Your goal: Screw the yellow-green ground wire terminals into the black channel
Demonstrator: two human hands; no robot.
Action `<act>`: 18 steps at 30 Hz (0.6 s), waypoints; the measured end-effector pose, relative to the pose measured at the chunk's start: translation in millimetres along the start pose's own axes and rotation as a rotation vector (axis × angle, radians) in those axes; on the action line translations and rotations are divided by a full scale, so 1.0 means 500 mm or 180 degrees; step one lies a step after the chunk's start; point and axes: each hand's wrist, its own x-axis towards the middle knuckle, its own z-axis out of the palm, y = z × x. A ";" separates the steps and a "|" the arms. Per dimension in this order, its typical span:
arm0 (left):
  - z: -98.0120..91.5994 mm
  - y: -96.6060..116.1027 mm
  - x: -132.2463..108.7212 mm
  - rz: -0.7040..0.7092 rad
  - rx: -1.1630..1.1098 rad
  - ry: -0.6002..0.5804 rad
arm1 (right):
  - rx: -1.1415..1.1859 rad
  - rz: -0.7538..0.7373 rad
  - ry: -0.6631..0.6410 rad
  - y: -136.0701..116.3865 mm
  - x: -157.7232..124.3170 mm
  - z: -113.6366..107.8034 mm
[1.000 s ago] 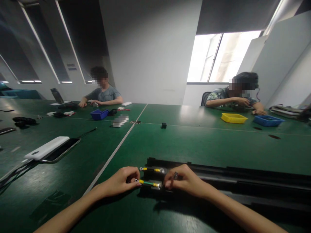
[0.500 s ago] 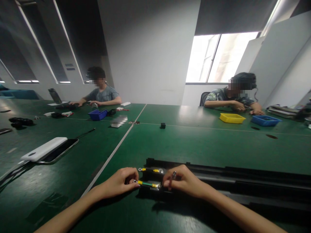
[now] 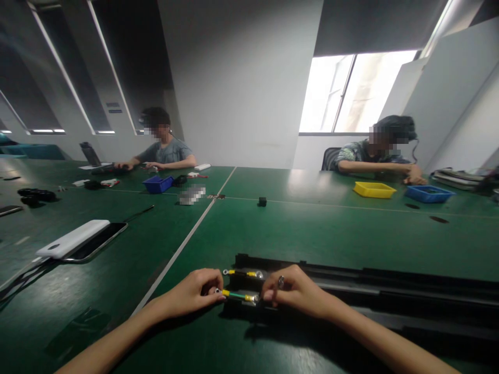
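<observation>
Low in frame, the left hand [image 3: 198,293] pinches a green ring-terminal cable [image 3: 237,295]. The right hand [image 3: 292,291] curls inward, opening and grip indiscernible.

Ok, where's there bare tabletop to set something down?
Widest: between the yellow bin and the black rails. A smaller patch lies between the phone and the left hand. It's crowded around the green wire, with the right hand close by.

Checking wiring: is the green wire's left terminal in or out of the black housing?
Out: left hand holds that terminal beyond the housing.
</observation>
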 end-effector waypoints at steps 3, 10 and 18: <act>0.000 -0.001 0.002 0.0001 -0.0025 -0.0006 | -0.0038 0.0011 0.0013 -0.002 0.000 0.000; -0.001 -0.003 0.002 0.0024 -0.0029 -0.0013 | -0.0155 -0.0034 0.0033 -0.005 -0.002 -0.002; -0.001 0.001 0.002 0.0015 0.0016 -0.0009 | -0.0156 0.0029 -0.0011 -0.005 0.000 -0.003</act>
